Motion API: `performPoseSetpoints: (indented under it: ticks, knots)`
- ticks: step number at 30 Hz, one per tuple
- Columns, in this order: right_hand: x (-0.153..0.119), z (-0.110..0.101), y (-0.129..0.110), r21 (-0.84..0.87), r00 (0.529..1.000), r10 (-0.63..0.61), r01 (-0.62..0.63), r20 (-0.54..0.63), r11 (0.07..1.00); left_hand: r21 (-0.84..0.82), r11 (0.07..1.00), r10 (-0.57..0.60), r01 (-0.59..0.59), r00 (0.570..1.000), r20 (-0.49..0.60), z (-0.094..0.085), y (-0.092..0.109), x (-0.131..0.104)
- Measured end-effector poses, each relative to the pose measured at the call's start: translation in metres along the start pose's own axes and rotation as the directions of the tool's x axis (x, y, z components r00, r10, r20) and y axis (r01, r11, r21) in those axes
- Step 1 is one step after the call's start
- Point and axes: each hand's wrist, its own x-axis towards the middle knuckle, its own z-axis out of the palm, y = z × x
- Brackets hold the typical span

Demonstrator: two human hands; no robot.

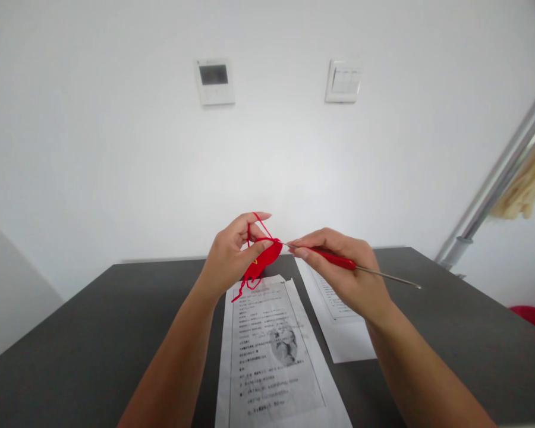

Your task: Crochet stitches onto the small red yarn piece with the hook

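Two bare forearms (169, 362) come closest, reaching over the dark worktop (93, 333) towards the wall, and between them lies a printed sheet (270, 386) with a grey picture. Above its far end, the left hand (229, 252) pinches a small red crochet piece (270, 255) between thumb and fingers, with red yarn (263, 225) looped over its raised forefinger. The right hand (352, 267) closes round the red handle of a hook (336, 259), pen-like, the front metal end meeting the piece's upper edge. The piece is likely very light, soft and floppy, so it is best pinched flat close to the edge being worked; the yarn should slide easily, and loops could pull loose if tugged. The hook looks stiff and slim, its smooth metal probably slippery, so the handle gives the surest hold. Counted, there are two hands, one hook, one crochet piece, two sheets of paper, the second sheet (348, 348) partly under the right hand's line, and two wall fittings: a small screen panel (216, 94) and a switch plate (345, 83).
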Motion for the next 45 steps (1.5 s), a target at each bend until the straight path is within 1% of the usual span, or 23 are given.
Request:
performPoseSetpoints:
  ticks: [3, 5, 8, 10, 12, 13, 15, 17, 19, 22, 24, 28, 30, 31, 33, 35, 36, 37, 38, 39, 41, 43, 45]
  knots:
    - [0.002, -0.004, 0.001, 0.186, 0.995, 0.099, -0.098, 0.006, 0.978, -0.083, 0.996, -0.023, 0.025, 0.999, 0.027, -0.003, 0.000, 0.002]
    - [0.003, -0.003, 0.003, 0.335, 0.990, 0.142, -0.140, 0.019, 0.932, -0.148, 0.988, -0.047, 0.054, 0.998, 0.051, -0.004, 0.000, 0.003]
    - [0.003, 0.002, 0.006, 0.501, 0.990, 0.138, -0.126, 0.014, 0.856, -0.255, 0.958, -0.101, 0.128, 0.988, 0.117, -0.005, 0.002, 0.002]
    - [0.003, 0.007, 0.009, 0.507, 0.998, 0.053, -0.029, -0.033, 0.862, -0.318, 0.926, -0.155, 0.205, 0.972, 0.178, -0.005, 0.005, 0.000]
    - [0.003, 0.011, 0.011, 0.397, 0.991, -0.116, 0.135, -0.072, 0.908, -0.355, 0.886, -0.215, 0.298, 0.943, 0.255, -0.004, 0.008, -0.002]
    - [0.003, 0.012, 0.012, 0.313, 0.974, -0.218, 0.228, -0.068, 0.922, -0.368, 0.866, -0.240, 0.339, 0.927, 0.290, -0.004, 0.009, -0.003]
    - [0.005, 0.011, 0.013, 0.147, 0.917, -0.398, 0.398, -0.029, 0.906, -0.378, 0.838, -0.273, 0.394, 0.902, 0.334, -0.005, 0.011, -0.004]
    - [0.007, 0.009, 0.013, 0.045, 0.866, -0.499, 0.498, 0.021, 0.866, -0.386, 0.827, -0.285, 0.409, 0.897, 0.338, -0.005, 0.013, -0.005]
    - [0.007, 0.007, 0.012, 0.006, 0.853, -0.517, 0.518, 0.072, 0.855, -0.381, 0.835, -0.287, 0.397, 0.905, 0.315, -0.005, 0.013, -0.005]
    - [0.006, 0.008, 0.012, -0.019, 0.877, -0.473, 0.476, 0.088, 0.879, -0.346, 0.883, -0.252, 0.318, 0.942, 0.223, -0.001, 0.013, -0.004]
    - [0.004, 0.011, 0.012, -0.034, 0.893, -0.448, 0.450, 0.044, 0.893, -0.319, 0.914, -0.210, 0.252, 0.965, 0.159, 0.003, 0.014, -0.004]
    - [0.002, 0.018, 0.011, -0.062, 0.897, -0.439, 0.436, -0.056, 0.898, -0.236, 0.951, -0.163, 0.200, 0.973, 0.166, 0.011, 0.019, -0.009]
    - [0.001, 0.021, 0.011, -0.083, 0.896, -0.436, 0.430, -0.087, 0.899, -0.159, 0.973, -0.146, 0.168, 0.979, 0.139, 0.014, 0.023, -0.013]
    - [0.001, 0.021, 0.011, -0.102, 0.893, -0.440, 0.431, -0.093, 0.897, -0.108, 0.983, -0.136, 0.147, 0.986, 0.100, 0.016, 0.025, -0.015]
    - [0.001, 0.023, 0.014, -0.163, 0.881, -0.464, 0.446, -0.094, 0.880, 0.019, 0.995, -0.093, 0.093, 0.995, -0.020, 0.021, 0.028, -0.018]
    - [0.001, 0.026, 0.021, -0.248, 0.868, -0.489, 0.457, -0.083, 0.854, 0.136, 0.990, -0.021, 0.042, 0.988, -0.155, 0.027, 0.029, -0.019]
    - [0.001, 0.028, 0.024, -0.288, 0.866, -0.493, 0.453, -0.080, 0.844, 0.155, 0.988, 0.004, 0.028, 0.979, -0.205, 0.030, 0.028, -0.019]
    - [0.002, 0.031, 0.028, -0.318, 0.868, -0.491, 0.445, -0.079, 0.837, 0.127, 0.991, -0.001, 0.031, 0.974, -0.228, 0.032, 0.027, -0.019]
    - [0.002, 0.033, 0.031, -0.334, 0.868, -0.490, 0.439, -0.083, 0.834, 0.050, 0.997, -0.042, 0.055, 0.975, -0.219, 0.033, 0.025, -0.018]
    - [0.002, 0.034, 0.033, -0.336, 0.864, -0.497, 0.446, -0.080, 0.830, -0.062, 0.993, -0.107, 0.098, 0.979, -0.174, 0.033, 0.024, -0.016]
    - [0.003, 0.035, 0.033, -0.291, 0.854, -0.516, 0.479, -0.064, 0.828, -0.306, 0.921, -0.248, 0.242, 0.969, 0.018, 0.029, 0.020, -0.012]
    - [0.004, 0.034, 0.028, -0.189, 0.860, -0.509, 0.492, -0.046, 0.850, -0.436, 0.814, -0.312, 0.383, 0.922, 0.228, 0.020, 0.018, -0.007]
    - [0.004, 0.029, 0.019, -0.068, 0.890, -0.455, 0.452, -0.031, 0.889, -0.473, 0.749, -0.316, 0.465, 0.877, 0.362, 0.011, 0.018, -0.004]
